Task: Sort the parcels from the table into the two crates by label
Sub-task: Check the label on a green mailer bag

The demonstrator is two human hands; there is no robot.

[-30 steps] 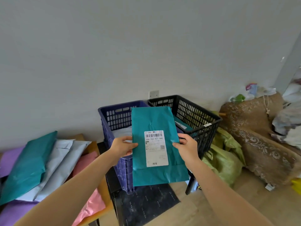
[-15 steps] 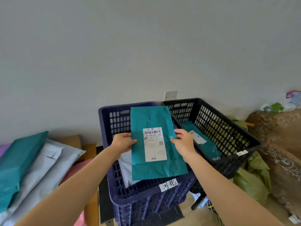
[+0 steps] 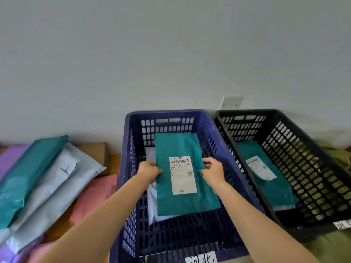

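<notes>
Two hands: both inside the blue crate, each clamped on one long edge of the teal parcel.
left hand: thumb on top of the parcel's left edge, other fingers hidden underneath.
right hand: fingers curled over the right edge, level with the label.
teal parcel: lies flat, long axis running toward the wall, low in the blue crate; cannot tell if it already rests on what lies below.
shipping label: white, faces up, barcode at the far end, centred on the parcel.
white parcel: under the teal one in the same crate, sticks out along its left side and near edge.
blue crate tag: white, handwritten, on the near rim, cut off by the frame.
black crate: just right of the blue crate, sides near touching.
black crate contents: one teal mailer flat on the bottom, white label up.
surface: left of the crates, brown.
pile on surface: teal bag on top, grey mailers beneath, pink and purple ones at the edges, overlapping.
wall plate: white, on the wall behind the gap between the crates.
</notes>
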